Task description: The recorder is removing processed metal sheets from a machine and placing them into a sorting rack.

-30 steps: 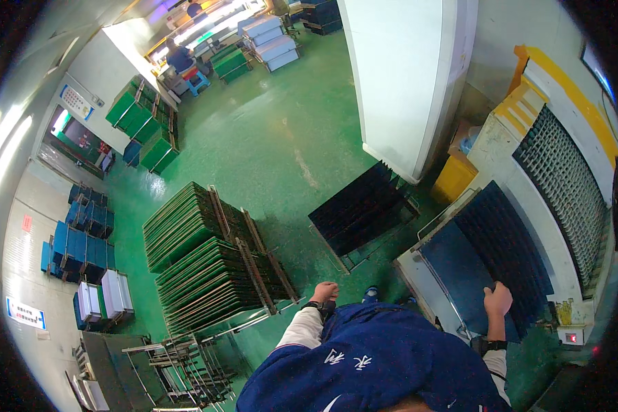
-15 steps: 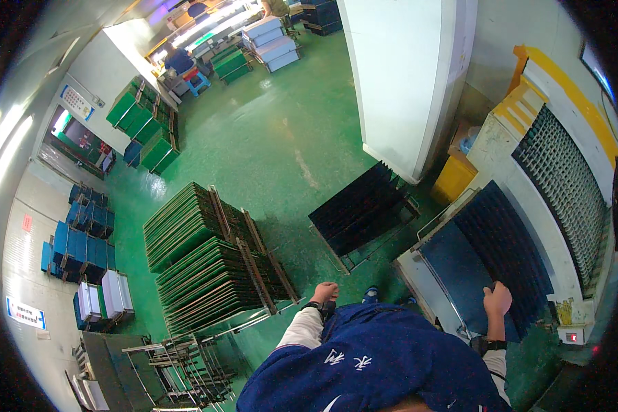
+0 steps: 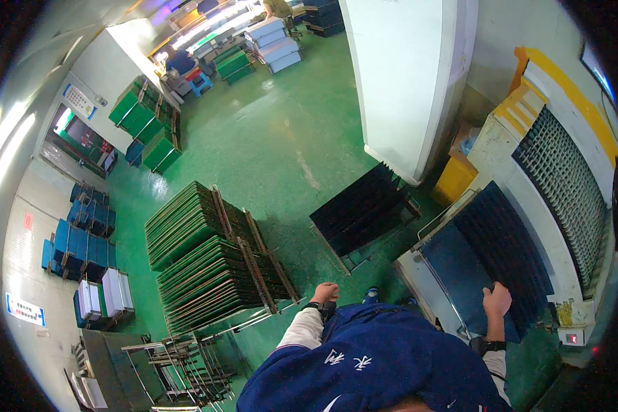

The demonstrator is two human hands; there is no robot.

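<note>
On the right, my right hand (image 3: 497, 300) is closed at the upper edge of the foremost dark blue panel (image 3: 453, 264); its fingertips are partly hidden. Behind that panel, several more dark panels (image 3: 501, 230) stand in a close slanted row in front of the machine. My left hand (image 3: 325, 293) hangs in front of my body with its fingers curled, and nothing shows in it. To its left stands a rack of green-edged boards (image 3: 206, 275). Ahead, between my hands, is a cart of dark panels (image 3: 360, 209).
A white pillar (image 3: 398, 82) rises ahead, with a yellow bin (image 3: 453, 180) beside it. The machine's mesh-like conveyor (image 3: 563, 192) curves along the right. Bare metal racks (image 3: 178, 374) stand at lower left. Blue stacks (image 3: 82, 250) line the left wall. A seated person (image 3: 180, 62) is far off.
The whole view has shifted very slightly. Both hands keep almost the same place and pose, and the panels stay put.
</note>
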